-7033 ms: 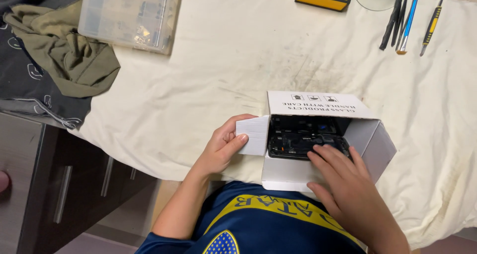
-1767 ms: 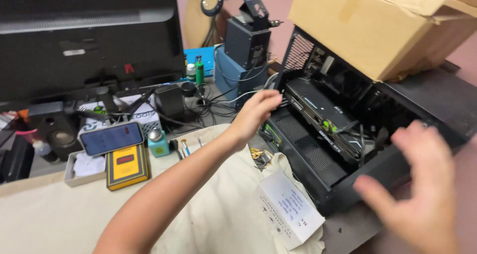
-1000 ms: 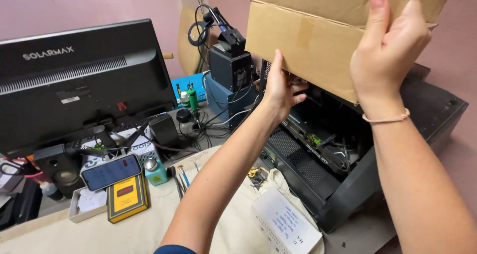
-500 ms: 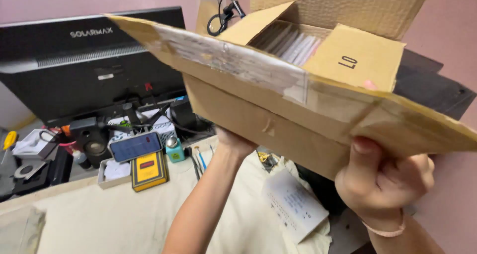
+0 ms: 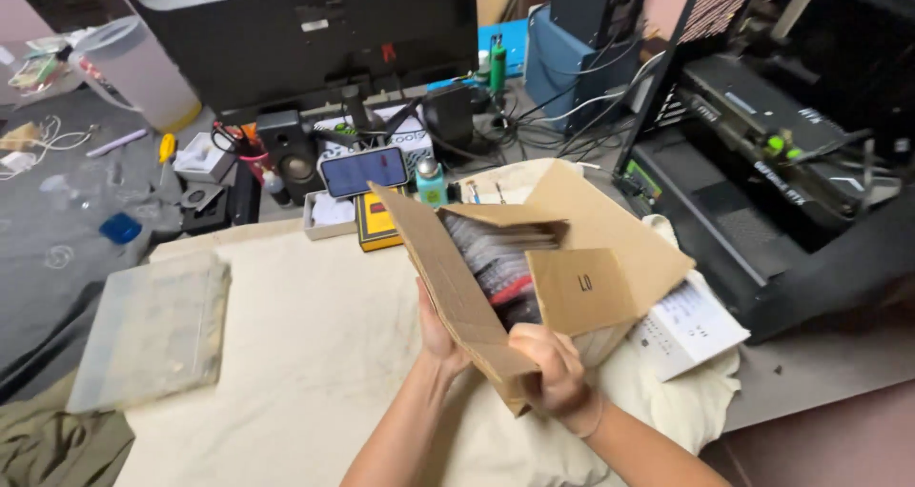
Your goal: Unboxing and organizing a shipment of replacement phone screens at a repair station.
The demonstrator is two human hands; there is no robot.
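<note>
Both hands hold one brown cardboard box [image 5: 572,277] with its flaps open. It sits low in the middle of the view, just above the cream cloth [image 5: 286,354] that covers the table.

The left hand [image 5: 437,333] is tucked under the near left side of the box. Most of that hand is hidden behind the big left flap, so I cannot tell how tightly it is curled. It looks pressed against the cardboard. The right hand [image 5: 551,365] is closed around the near bottom corner of the box, with its fingers wrapped over the edge. That hand is a bit nearer to the person than the left one.

The box is tipped. Its open top leans to the far left, and its long side runs from near left to far right. Grey and red packets [image 5: 500,268] show inside it.

Just to the right of the box, partly under it, lies a small white box [image 5: 691,325]. Farther right stands an open black computer case [image 5: 791,163]. On the far side of the box are a yellow meter [image 5: 376,225], a phone with a blue screen [image 5: 364,171] and a big black monitor [image 5: 305,30]. A flat clear plastic case [image 5: 152,330] lies well off to the left on the cloth.
</note>
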